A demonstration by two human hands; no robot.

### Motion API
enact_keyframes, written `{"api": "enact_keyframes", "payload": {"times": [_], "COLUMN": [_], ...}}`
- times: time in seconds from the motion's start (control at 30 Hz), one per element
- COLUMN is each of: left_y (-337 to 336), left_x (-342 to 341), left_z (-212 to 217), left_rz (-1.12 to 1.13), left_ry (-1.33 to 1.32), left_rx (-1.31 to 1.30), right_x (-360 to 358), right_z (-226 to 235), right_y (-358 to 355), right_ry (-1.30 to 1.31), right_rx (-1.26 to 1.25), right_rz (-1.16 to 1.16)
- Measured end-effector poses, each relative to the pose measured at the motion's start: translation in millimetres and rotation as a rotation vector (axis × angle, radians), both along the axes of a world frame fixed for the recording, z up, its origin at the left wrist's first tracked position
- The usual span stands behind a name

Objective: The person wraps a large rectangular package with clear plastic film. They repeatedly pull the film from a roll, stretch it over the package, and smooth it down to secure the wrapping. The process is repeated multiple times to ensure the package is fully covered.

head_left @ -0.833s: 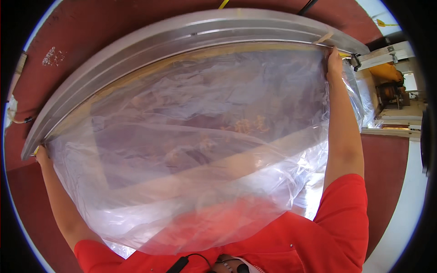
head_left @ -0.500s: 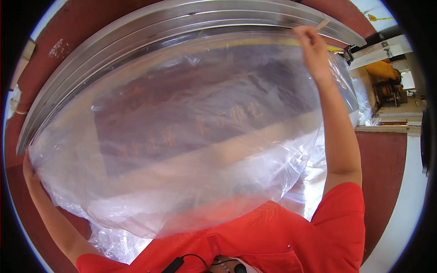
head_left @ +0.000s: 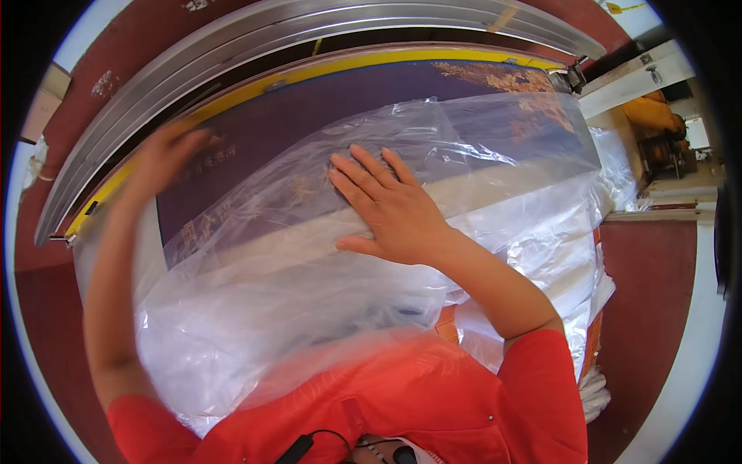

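Observation:
A thin clear plastic sheet (head_left: 309,263) lies loose and wrinkled over a dark purple panel (head_left: 255,127) with a golden tree picture and lettering. My right hand (head_left: 390,209) rests flat on the sheet near its middle, fingers spread, holding nothing. Over the panel's left part is my left hand (head_left: 164,155), blurred by motion, apart from the sheet; its fingers look parted with nothing in them. The panel's far strip and left part are uncovered, while its lower right stays under the plastic.
Beyond the panel run a yellow strip (head_left: 301,71) and a curved-looking metal rail (head_left: 270,39). More crumpled plastic (head_left: 541,263) hangs at the right. A white bar with a latch (head_left: 641,81) stands at the far right, near a dark machine (head_left: 661,151). Dark red floor (head_left: 649,309) shows around.
The sheet has dropped from the far edge toward me, baring the far part of the panel. My right hand came down onto its middle; my left hand left the sheet's left edge and moved up and right.

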State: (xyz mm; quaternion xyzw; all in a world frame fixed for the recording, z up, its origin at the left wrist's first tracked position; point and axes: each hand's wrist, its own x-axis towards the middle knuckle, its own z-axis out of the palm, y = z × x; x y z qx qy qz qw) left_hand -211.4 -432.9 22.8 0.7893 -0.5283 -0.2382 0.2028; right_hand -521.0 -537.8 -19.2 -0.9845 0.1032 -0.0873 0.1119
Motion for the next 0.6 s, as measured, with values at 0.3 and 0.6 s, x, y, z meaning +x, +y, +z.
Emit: {"api": "enact_keyframes", "payload": {"times": [0.3, 0.6], "left_y": [-176.4, -206.7], "left_x": [-160.0, -180.0], "left_z": [-45.4, -57.0], "left_rz": [-0.223, -0.329], "left_ry": [-0.009, 0.06], "left_rx": [-0.164, -0.162], "right_x": [-57.3, -58.9], "right_z": [-7.5, 8.0], "right_y": [0.0, -8.6], "right_ry": [-0.161, -0.221], "right_rx": [0.036, 0.132], "right_rz": [-0.287, -0.237]}}
